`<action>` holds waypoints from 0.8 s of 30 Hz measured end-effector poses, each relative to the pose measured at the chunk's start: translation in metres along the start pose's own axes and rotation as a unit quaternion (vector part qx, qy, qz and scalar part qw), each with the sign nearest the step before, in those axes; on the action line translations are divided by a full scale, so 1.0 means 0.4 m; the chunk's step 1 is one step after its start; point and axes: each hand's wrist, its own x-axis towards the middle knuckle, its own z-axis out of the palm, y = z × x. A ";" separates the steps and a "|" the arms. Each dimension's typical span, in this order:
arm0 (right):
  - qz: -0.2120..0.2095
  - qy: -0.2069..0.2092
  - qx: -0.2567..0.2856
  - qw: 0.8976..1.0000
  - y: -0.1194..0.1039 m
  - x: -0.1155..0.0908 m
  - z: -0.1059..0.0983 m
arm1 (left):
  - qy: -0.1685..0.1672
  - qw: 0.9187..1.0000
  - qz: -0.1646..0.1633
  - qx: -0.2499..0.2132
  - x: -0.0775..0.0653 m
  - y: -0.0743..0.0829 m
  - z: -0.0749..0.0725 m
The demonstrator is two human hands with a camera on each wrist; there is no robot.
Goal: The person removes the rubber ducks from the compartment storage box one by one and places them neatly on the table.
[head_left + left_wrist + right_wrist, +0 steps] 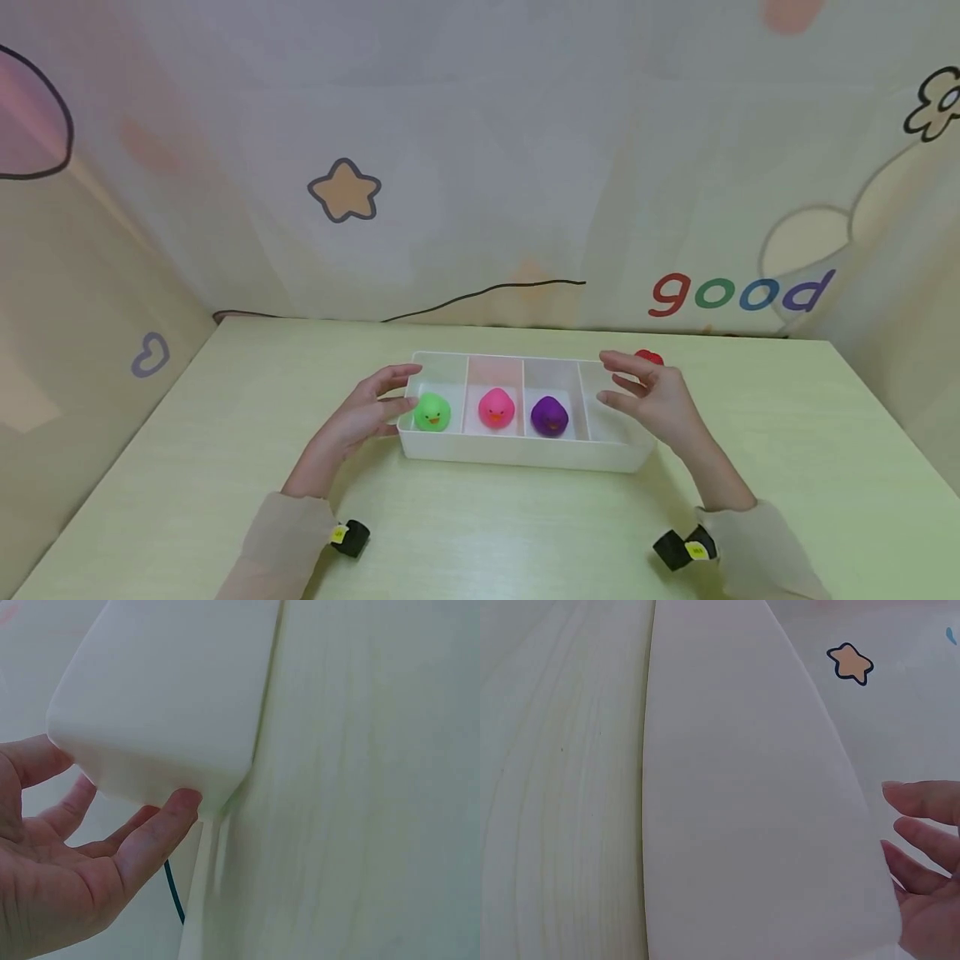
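A white divided tray (pixel 517 452) lies lengthwise across the table. In its left compartment sits a green toy duck (pixel 432 412), followed by a pink duck (pixel 497 408) and a purple duck (pixel 550 416) in the compartments beside it. At the left end, my left hand (pixel 372 400) touches the tray's end wall, thumb and fingers spread; the left wrist view shows their tips against it. My right hand (pixel 652 400) overlaps the right end compartment, fingers apart and slightly bent, holding nothing. Only the top of a red object (pixel 649 357) shows behind that hand.
The pale wood-grain table (pixel 480 533) extends around the tray. A printed cloth backdrop (pixel 480 167) rises behind the table and continues along its sides. Black wrist devices (pixel 351 538) are worn at both sleeves.
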 end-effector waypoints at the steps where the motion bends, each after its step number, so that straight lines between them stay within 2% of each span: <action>1: -0.003 -0.003 0.003 1.000 -0.001 -0.001 0.004 | 0.001 1.000 -0.001 0.000 0.001 0.000 0.001; 24: -0.035 -0.073 -0.010 0.997 -0.012 0.004 0.084 | 0.012 1.000 -0.005 0.003 0.004 -0.001 0.003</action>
